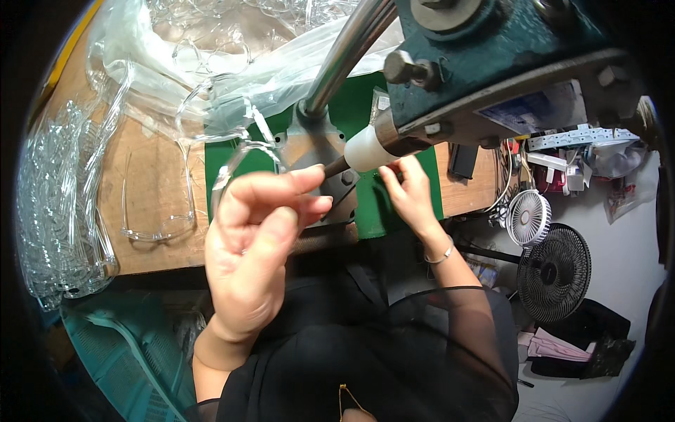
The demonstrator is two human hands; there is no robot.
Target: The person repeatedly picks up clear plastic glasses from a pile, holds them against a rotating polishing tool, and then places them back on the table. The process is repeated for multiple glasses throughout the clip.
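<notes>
My left hand point(248, 253) is raised in front of the press, palm turned up. It holds a clear plastic eyeglass frame point(222, 176), which extends up behind the fingers and is partly blurred. Close to my left fingertips is the dark rod point(336, 167) of a teal bench press point(506, 68), with a white plastic collar point(369, 149) around its upper part. Beneath the rod is the press's metal base point(337, 184), which has bolts. My right hand point(411, 195) reaches down to the green mat point(377, 221), fingertips bent together beside tiny specks. Whether anything is pinched there is too small to tell.
Stacked clear eyeglass frames point(68, 211) line the table's left edge, with a single frame point(158, 229) beside them. More frames fill a plastic bag point(285, 95) at the back. A steel column point(337, 58) rises behind the base. Fans point(553, 271) stand at the right.
</notes>
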